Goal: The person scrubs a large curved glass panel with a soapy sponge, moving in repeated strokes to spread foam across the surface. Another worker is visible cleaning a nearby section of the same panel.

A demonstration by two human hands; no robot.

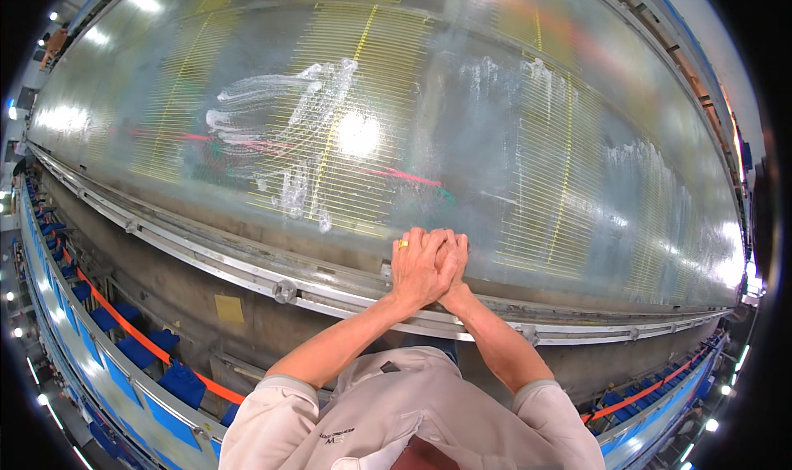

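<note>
My left hand (417, 264) and my right hand (452, 264) are pressed together at the near edge of a long, glossy table (462, 157). The fingers of both are bent and closed, and they overlap each other. A yellow ring (403, 243) sits on a finger of the left hand. What the hands hold, if anything, is hidden beneath them. Just beyond lie rows of yellow lines (355, 198), a pink streak (412, 176) and white foamy smears (293, 194) on the table's surface.
A metal rail (346, 298) with round knobs runs along the near side of the table. Below left, an orange band (132, 330) passes blue cloth-like pieces (181, 381) near another long table. A yellowish square (229, 308) is on the panel under the rail.
</note>
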